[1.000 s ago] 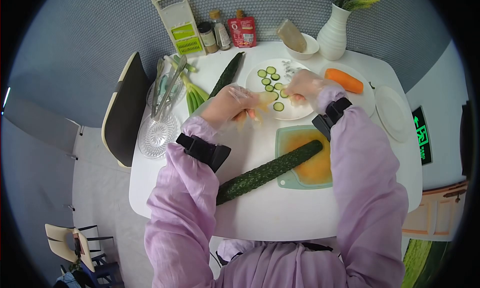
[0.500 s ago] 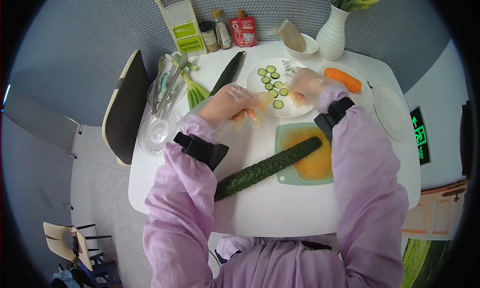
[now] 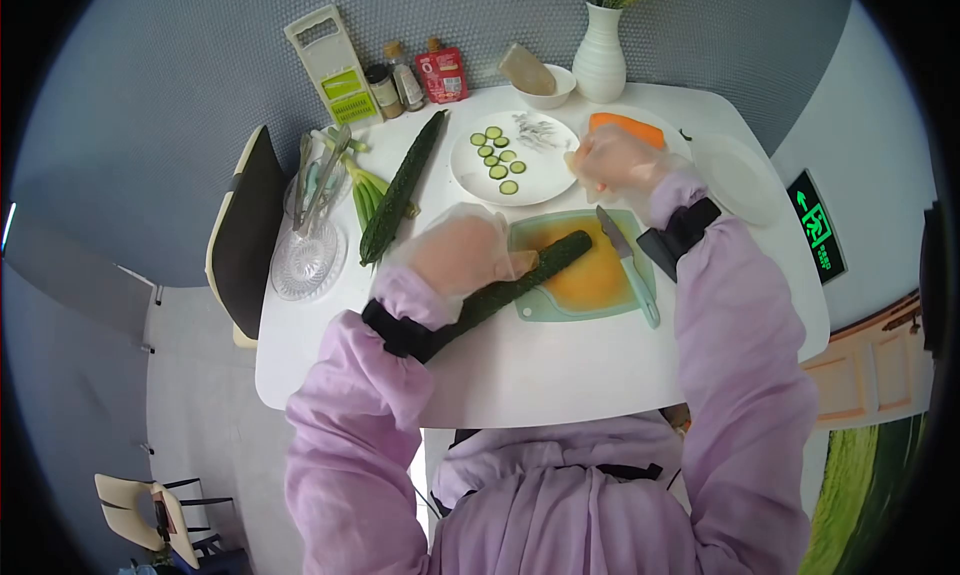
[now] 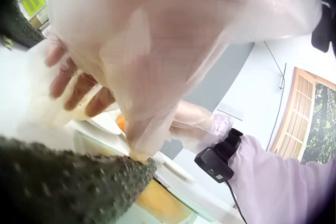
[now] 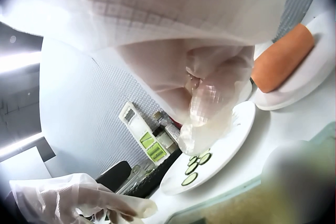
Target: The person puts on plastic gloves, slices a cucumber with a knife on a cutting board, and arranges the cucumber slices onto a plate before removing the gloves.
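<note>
Both hands wear clear plastic gloves. My left hand (image 3: 462,250) lies over a dark green cucumber (image 3: 545,273), which reaches onto a green cutting board (image 3: 600,306). In the left wrist view its fingers (image 4: 79,90) hang loosely apart above the cucumber (image 4: 68,187), with the thumb tip right at its far end. My right hand (image 3: 625,165), loosely bent and holding nothing visible, hovers between a white plate (image 3: 468,180) of cucumber slices (image 3: 498,172) and a peeled carrot (image 3: 628,129). A knife (image 3: 632,267) with a pale green handle lies on the board's right side.
A second cucumber (image 3: 405,187) and green onions (image 3: 370,195) lie left of the plate. Glass dishes (image 3: 308,260) with tongs (image 3: 325,175) stand farther left. A grater (image 3: 335,70), seasoning jars (image 3: 382,90), a bowl (image 3: 560,90) and a vase (image 3: 600,55) line the back.
My left hand has moved from beside the plate down to the near cucumber. The right hand has drawn right, off the slices. The head view has shifted, and the knife now shows.
</note>
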The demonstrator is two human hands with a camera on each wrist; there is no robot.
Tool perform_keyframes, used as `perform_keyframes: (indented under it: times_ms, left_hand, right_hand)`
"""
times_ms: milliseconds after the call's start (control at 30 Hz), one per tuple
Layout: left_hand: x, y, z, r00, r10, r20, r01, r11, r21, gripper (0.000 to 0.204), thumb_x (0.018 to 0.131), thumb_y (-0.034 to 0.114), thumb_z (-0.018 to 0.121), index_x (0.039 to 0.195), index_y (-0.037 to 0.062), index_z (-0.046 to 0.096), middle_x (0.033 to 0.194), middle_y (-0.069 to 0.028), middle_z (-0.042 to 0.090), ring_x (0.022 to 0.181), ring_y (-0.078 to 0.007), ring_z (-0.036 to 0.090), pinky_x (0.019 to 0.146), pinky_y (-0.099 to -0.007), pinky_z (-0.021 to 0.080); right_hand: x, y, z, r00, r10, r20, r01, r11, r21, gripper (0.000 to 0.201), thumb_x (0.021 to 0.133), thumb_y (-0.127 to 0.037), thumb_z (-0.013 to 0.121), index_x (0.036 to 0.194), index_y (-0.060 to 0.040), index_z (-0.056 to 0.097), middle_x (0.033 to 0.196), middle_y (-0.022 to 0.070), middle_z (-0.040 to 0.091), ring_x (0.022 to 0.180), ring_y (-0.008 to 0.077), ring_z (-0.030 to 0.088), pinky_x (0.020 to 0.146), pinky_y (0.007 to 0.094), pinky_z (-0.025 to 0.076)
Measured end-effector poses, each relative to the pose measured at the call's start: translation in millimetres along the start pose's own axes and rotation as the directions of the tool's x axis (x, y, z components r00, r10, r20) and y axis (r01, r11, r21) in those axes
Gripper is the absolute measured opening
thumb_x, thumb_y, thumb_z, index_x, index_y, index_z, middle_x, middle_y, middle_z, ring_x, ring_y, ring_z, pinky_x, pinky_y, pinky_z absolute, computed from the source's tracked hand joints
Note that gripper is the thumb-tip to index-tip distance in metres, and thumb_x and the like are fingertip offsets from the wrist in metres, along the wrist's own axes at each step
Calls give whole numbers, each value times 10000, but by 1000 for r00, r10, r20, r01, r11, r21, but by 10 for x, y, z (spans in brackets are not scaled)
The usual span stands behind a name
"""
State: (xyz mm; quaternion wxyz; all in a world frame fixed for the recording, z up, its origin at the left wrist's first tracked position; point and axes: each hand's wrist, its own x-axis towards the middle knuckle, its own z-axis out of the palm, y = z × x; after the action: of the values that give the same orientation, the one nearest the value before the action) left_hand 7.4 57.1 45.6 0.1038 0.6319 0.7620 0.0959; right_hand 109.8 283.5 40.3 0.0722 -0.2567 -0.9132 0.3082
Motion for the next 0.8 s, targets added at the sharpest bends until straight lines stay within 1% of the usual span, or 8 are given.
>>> perform_keyframes:
  times_ms: [133, 267, 467, 533, 633, 700, 767, 800]
  left_hand:
    - [-18, 72, 194, 992, -120, 48, 128, 968, -215, 370, 845, 365, 565, 829, -1, 621, 611, -214, 547, 593, -373, 561, 571, -442, 424]
    - [-17, -89, 267, 993, 121, -16, -121, 966, -229, 407, 867, 384, 495, 807, -3, 606, 617, -224, 532, 591, -397, 538, 563, -447, 420]
    - [52, -172, 283, 994, 66, 85, -45, 971, -235, 501, 854, 455, 491, 755, -26, 594, 603, -227, 519, 596, -399, 537, 590, -451, 428]
    - [53, -212, 316, 986, 151, 68, -138, 977, -163, 492, 857, 443, 507, 728, -24, 590, 586, -217, 509, 595, -393, 536, 586, -448, 427]
    - [32, -283, 359, 988, 154, 27, -139, 944, -300, 471, 857, 421, 538, 690, -18, 572, 573, -200, 494, 563, -373, 509, 562, -432, 421]
    - [36, -296, 380, 986, 163, 35, -136, 905, -403, 470, 857, 418, 545, 683, -18, 564, 570, -194, 491, 550, -365, 497, 556, -426, 419]
    - [46, -247, 309, 984, 173, 34, -160, 956, -244, 466, 851, 418, 559, 674, -14, 549, 565, -183, 486, 540, -358, 481, 549, -419, 417]
    - [52, -252, 318, 984, 173, 35, -159, 956, -248, 466, 851, 418, 559, 674, -14, 549, 565, -183, 486, 540, -358, 481, 549, -419, 417]
  right_hand:
    - [108, -76, 90, 991, -131, -5, 131, 991, 34, 261, 808, -240, 597, 782, 18, 625, 665, 86, 614, 527, 141, 570, 528, 289, 463]
    - [657, -77, 287, 994, -109, -13, 110, 986, 129, 264, 811, -250, 589, 861, 6, 631, 738, 93, 631, 571, 153, 588, 564, 296, 474]
    - [910, -439, 365, 989, -126, -80, 122, 991, -52, 240, 804, -261, 610, 859, -33, 660, 802, 103, 652, 713, 216, 617, 640, 336, 479]
    - [899, -494, 395, 988, -118, -104, 107, 988, -109, 232, 801, -264, 617, 859, -46, 669, 823, 106, 659, 760, 237, 627, 665, 349, 481]
    - [899, -484, 447, 985, -93, -143, 64, 978, -197, 220, 798, -269, 628, 859, -66, 684, 856, 111, 669, 831, 268, 642, 703, 369, 484]
    - [1121, -241, 542, 976, -218, -27, 202, 939, -279, 201, 784, -235, 638, 901, -78, 683, 905, 117, 663, 892, 277, 630, 747, 374, 487]
    - [1415, -32, 672, 939, -330, 95, 342, 876, -340, 209, 771, -201, 649, 944, -89, 683, 954, 123, 656, 954, 287, 619, 791, 380, 490]
    - [1569, 46, 740, 930, -337, 144, 365, 884, -291, 185, 765, -187, 644, 894, -57, 671, 817, 117, 643, 752, 238, 601, 654, 356, 470]
